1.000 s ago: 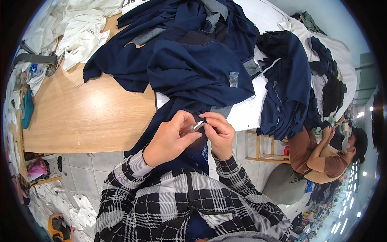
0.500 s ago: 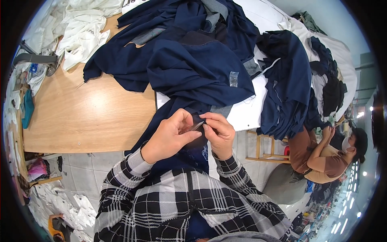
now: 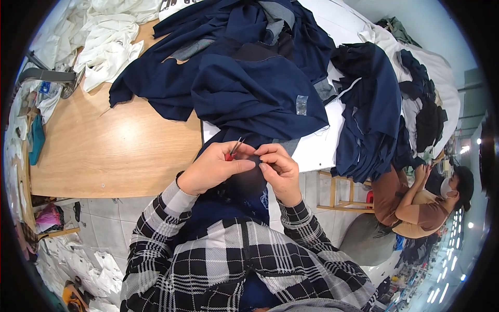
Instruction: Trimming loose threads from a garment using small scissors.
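Note:
My left hand (image 3: 208, 169) is closed round small red-handled thread snips (image 3: 236, 146), whose two slim metal points stick up past the index finger. Its thumb and fingertip also meet at the edge of a dark navy cloth (image 3: 249, 179). Opposite, my right hand (image 3: 280, 171) pinches the same edge between thumb and fingers, almost touching the left fingertips. From there the cloth hangs down in front of me. The exact bit of edge in the pinch is hidden by my fingers. Just beyond lies a large heap of navy garments (image 3: 244, 93) with a small clear plastic patch (image 3: 302, 105).
A wooden tabletop (image 3: 114, 151) spreads to the left, with white cloth (image 3: 112, 52) behind it. At right, more navy garments (image 3: 369, 109) hang over the edge near a wooden stool (image 3: 343, 195). A seated person (image 3: 416, 203) handles cloth there.
The snips have swung from pointing at the cloth edge to pointing up and away, inside my left hand. Both hands still hold the cloth, with my right hand shifted slightly left.

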`<act>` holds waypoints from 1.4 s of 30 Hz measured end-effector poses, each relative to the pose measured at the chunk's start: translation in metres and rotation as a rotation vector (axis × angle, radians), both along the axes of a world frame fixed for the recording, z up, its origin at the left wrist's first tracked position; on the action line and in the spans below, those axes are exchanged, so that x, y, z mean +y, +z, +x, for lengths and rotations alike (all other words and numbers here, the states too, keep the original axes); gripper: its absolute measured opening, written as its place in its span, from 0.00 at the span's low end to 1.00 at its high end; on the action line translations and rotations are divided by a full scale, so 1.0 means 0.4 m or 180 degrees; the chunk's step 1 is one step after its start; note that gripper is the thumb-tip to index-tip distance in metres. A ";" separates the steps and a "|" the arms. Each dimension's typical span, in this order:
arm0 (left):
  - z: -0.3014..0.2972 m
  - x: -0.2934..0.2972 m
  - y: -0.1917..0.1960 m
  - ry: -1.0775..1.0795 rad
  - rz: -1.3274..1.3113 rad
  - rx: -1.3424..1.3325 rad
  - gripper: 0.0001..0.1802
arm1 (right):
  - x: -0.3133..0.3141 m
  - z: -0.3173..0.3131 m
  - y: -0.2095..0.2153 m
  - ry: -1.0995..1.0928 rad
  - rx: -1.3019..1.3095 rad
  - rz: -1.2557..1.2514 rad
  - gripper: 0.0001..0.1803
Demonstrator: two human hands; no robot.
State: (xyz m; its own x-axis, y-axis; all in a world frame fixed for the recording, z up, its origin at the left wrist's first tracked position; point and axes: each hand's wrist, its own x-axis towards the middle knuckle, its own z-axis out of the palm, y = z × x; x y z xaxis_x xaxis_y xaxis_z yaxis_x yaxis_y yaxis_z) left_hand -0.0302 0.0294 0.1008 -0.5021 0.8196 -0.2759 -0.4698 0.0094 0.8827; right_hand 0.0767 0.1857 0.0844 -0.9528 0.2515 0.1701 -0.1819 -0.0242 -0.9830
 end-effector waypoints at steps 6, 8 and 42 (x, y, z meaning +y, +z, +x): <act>-0.009 -0.008 0.012 -0.0124 -0.0076 -0.0329 0.09 | 0.011 0.006 0.007 0.0047 -0.0221 -0.0127 0.04; -0.009 -0.007 0.006 -0.0108 -0.0104 -0.0485 0.08 | 0.014 0.006 0.001 0.0081 -0.0235 -0.0252 0.03; 0.000 -0.005 -0.025 -0.0002 0.0243 -0.1258 0.07 | 0.013 -0.020 0.049 0.0091 -0.0737 -0.0956 0.13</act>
